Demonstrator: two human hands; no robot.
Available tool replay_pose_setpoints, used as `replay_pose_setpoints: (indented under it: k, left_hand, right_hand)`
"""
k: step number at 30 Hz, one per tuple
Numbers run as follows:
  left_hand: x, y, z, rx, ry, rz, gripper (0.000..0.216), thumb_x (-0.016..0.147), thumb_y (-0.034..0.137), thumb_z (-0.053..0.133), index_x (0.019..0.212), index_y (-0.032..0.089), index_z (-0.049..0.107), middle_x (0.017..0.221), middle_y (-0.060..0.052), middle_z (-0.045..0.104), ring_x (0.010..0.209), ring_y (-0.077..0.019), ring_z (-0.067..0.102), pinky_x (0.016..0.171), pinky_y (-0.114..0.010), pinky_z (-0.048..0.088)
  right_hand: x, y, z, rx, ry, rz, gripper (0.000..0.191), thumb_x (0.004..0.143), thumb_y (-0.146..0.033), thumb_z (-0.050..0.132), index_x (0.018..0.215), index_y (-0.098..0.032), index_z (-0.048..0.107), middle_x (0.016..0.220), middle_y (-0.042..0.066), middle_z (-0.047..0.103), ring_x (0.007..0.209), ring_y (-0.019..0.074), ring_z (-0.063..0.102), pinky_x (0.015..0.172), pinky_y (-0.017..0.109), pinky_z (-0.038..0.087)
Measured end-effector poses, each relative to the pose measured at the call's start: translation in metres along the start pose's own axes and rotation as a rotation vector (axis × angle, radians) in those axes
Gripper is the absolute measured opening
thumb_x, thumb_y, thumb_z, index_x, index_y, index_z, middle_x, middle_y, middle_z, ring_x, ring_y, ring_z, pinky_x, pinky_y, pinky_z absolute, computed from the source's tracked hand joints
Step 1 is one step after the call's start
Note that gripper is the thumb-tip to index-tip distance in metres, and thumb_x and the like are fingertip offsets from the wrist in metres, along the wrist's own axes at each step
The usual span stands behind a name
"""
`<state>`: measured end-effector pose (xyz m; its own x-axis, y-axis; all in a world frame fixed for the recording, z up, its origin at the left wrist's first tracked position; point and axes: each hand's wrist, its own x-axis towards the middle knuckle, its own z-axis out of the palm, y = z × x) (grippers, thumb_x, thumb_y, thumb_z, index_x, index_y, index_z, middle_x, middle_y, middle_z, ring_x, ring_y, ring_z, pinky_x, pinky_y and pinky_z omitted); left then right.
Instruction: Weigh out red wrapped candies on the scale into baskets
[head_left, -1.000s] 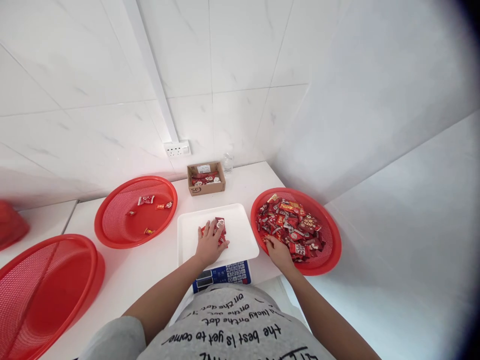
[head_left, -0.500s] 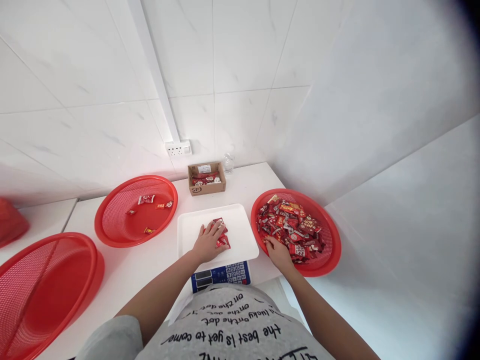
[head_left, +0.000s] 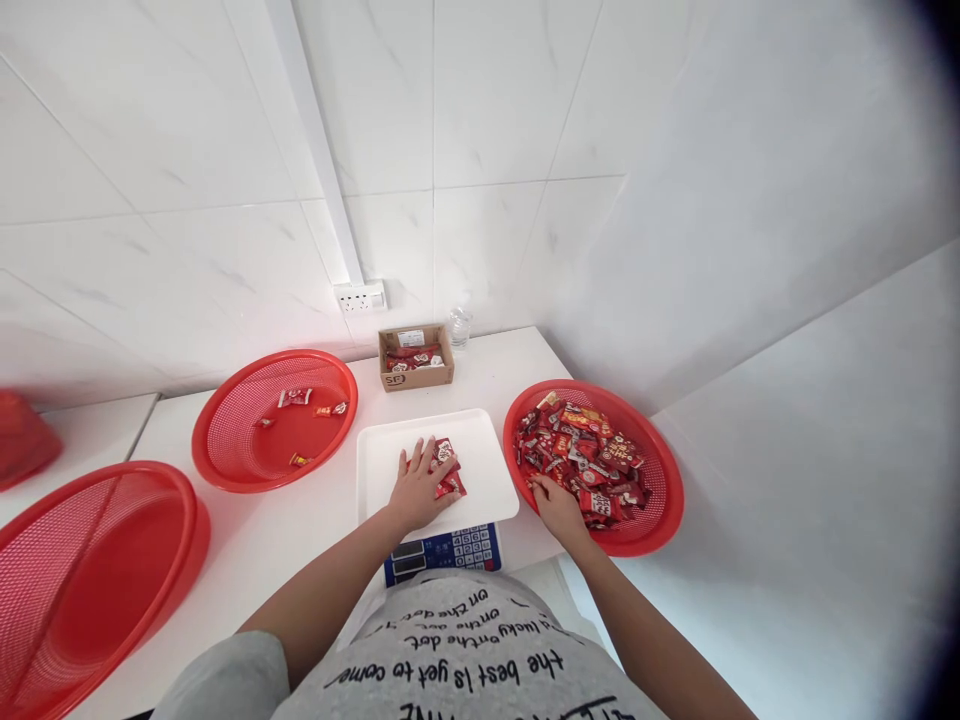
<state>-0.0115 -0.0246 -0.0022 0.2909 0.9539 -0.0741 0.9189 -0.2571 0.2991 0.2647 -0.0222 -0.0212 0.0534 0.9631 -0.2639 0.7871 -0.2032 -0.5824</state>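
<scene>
Red packets [head_left: 448, 468] on white scale tray [head_left: 481, 440], left hand [head_left: 415, 490] spread flat over them, right hand [head_left: 556, 503] in heaped red basket [head_left: 654, 430], fingers curled, grip unclear

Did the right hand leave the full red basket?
No. The right hand stays at the near rim of the round red plastic mesh basket, among its red packets.

Red, white-printed wrappers [head_left: 450, 472] sit on a white tray [head_left: 487, 450] over a blue scale [head_left: 448, 550]. The mesh baskets [head_left: 247, 455] are red, the box [head_left: 391, 379] brown, the tabletop [head_left: 300, 530] white, the wall tiles [head_left: 187, 150] white with grey veins, the shirt [head_left: 465, 655] grey with black lettering.
</scene>
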Motion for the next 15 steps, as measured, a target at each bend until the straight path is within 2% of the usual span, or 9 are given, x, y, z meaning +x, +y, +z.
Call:
replay_pose_setpoints:
  k: [3, 7, 9, 12, 15]
  left_hand:
    - [-0.003, 0.001, -0.001, 0.034, 0.057, 0.047, 0.064, 0.080, 0.062, 0.043, 0.136, 0.034, 0.035, 0.151, -0.007, 0.017, 0.138, -0.0342, 0.007, 0.107, -0.059, 0.008]
    - [-0.008, 0.004, -0.003, 0.059, 0.113, 0.057, 0.063, 0.082, 0.061, 0.038, 0.131, 0.023, 0.042, 0.140, -0.012, 0.037, 0.135, -0.0303, 0.020, 0.109, -0.054, 0.011]
    - [-0.009, 0.005, -0.005, 0.056, 0.114, 0.056, 0.058, 0.083, 0.060, 0.038, 0.126, 0.021, 0.047, 0.132, -0.012, 0.045, 0.130, -0.0282, 0.029, 0.110, -0.052, 0.013]
    - [-0.011, 0.006, -0.007, 0.058, 0.100, 0.044, 0.055, 0.084, 0.058, 0.038, 0.125, 0.022, 0.047, 0.127, -0.011, 0.048, 0.124, -0.0265, 0.037, 0.109, -0.052, 0.015]
    - [-0.012, 0.007, -0.005, 0.077, 0.092, 0.002, 0.057, 0.084, 0.056, 0.038, 0.129, 0.021, 0.043, 0.130, -0.012, 0.047, 0.125, -0.0271, 0.037, 0.108, -0.053, 0.016]
  right_hand:
    - [-0.001, -0.001, -0.001, 0.006, -0.001, -0.001, 0.037, 0.083, -0.030, 0.034, 0.105, -0.020, 0.062, 0.106, 0.007, 0.066, 0.099, 0.0194, 0.060, 0.090, 0.031, 0.042]
    - [-0.001, -0.001, -0.001, 0.013, -0.001, -0.007, 0.037, 0.083, -0.030, 0.034, 0.104, -0.021, 0.063, 0.104, 0.006, 0.067, 0.099, 0.0195, 0.060, 0.089, 0.031, 0.042]
    - [-0.001, -0.001, -0.001, 0.016, -0.001, 0.002, 0.036, 0.083, -0.030, 0.034, 0.104, -0.022, 0.063, 0.103, 0.006, 0.067, 0.099, 0.0197, 0.060, 0.089, 0.032, 0.042]
    - [-0.001, -0.002, -0.001, 0.022, -0.009, 0.010, 0.037, 0.083, -0.030, 0.034, 0.104, -0.021, 0.063, 0.104, 0.007, 0.067, 0.098, 0.0201, 0.060, 0.089, 0.032, 0.042]
    - [-0.001, -0.003, -0.002, 0.024, -0.021, 0.012, 0.038, 0.083, -0.030, 0.034, 0.105, -0.020, 0.062, 0.106, 0.007, 0.067, 0.098, 0.0199, 0.060, 0.090, 0.032, 0.041]
